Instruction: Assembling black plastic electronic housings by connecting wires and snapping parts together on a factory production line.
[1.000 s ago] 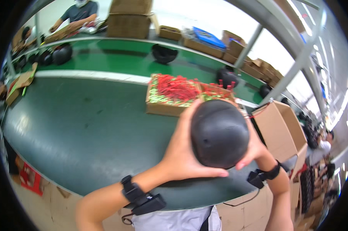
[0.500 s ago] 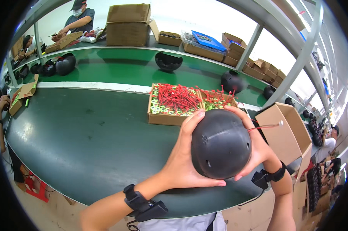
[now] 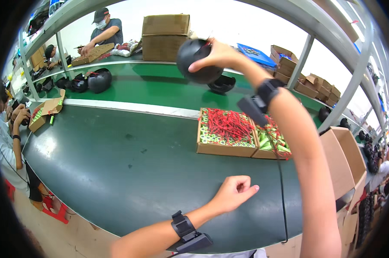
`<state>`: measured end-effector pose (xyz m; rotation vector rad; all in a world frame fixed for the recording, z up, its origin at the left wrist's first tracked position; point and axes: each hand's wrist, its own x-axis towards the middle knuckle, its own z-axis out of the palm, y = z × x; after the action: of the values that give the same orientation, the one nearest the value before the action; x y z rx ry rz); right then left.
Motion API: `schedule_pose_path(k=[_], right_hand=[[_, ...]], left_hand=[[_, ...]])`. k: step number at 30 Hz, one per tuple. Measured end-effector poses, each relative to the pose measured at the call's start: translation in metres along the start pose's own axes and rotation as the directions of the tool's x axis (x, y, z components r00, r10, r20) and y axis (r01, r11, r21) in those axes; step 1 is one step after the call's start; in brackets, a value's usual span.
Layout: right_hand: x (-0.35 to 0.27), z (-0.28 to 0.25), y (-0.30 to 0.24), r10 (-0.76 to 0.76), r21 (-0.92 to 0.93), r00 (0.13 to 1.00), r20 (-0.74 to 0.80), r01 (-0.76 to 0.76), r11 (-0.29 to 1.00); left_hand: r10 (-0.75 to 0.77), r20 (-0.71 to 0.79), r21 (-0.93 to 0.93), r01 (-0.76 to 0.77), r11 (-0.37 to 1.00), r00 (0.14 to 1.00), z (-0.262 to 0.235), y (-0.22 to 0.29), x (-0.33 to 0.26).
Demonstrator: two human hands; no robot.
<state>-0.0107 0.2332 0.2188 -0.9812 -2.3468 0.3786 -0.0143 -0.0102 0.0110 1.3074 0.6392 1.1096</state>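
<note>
A round black plastic shell (image 3: 190, 64) is held up in my right hand (image 3: 220, 56), at arm's length over the green belt. My thumb lies across its near face, and the hand hides much of its right side. My left hand (image 3: 235, 193) is above the dark green table (image 3: 117, 172), fingers curled in and thumb stretched out, with nothing visible in it. Beyond that hand stand two cardboard boxes: one (image 3: 229, 149) holds green-wrapped cylindrical cells under a heap of red wires (image 3: 231, 127), the other (image 3: 269, 154) more loose green cells (image 3: 267, 139).
A black half shell (image 3: 223, 84) sits on the green belt (image 3: 147, 81) behind the raised one. More black shells (image 3: 100, 80) stand farther left. An open carton (image 3: 340, 159) is at the right. Co-workers are behind the belt (image 3: 106, 34) and at the left (image 3: 9, 148).
Both hands held the black shell over the table before. My left hand has let go and stayed low; the right has carried the shell forward, up and left over the belt. The view has shifted.
</note>
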Motion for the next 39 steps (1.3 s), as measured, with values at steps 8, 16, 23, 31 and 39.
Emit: schedule_pose_path(k=[8, 16, 23, 31, 39], right_hand=[[0.067, 0.119, 0.057, 0.394, -0.214, 0.908, 0.144, -0.360, 0.908], [0.093, 0.142, 0.063, 0.625, -0.445, 0.764, 0.158, -0.510, 0.736], [0.089, 0.136, 0.090, 0.468, -0.355, 0.872, 0.143, -0.396, 0.847], [0.041, 0.034, 0.101, 0.397, -0.502, 0.904, 0.161, -0.271, 0.821], [-0.035, 0.028, 0.218, 0.640, -0.334, 0.725, 0.256, -0.555, 0.762]], left_hand=[[0.075, 0.013, 0.073, -0.076, 0.994, 0.997, 0.006, -0.017, 0.001], [0.232, -0.069, 0.036, -0.230, 0.973, 0.970, 0.005, -0.018, 0.005], [0.103, 0.028, 0.094, -0.106, 0.990, 0.994, 0.003, -0.001, 0.003], [0.090, 0.045, 0.125, -0.095, 0.988, 0.995, 0.001, 0.000, 0.007], [0.129, 0.070, 0.120, -0.137, 0.983, 0.989, 0.000, -0.007, 0.012]])
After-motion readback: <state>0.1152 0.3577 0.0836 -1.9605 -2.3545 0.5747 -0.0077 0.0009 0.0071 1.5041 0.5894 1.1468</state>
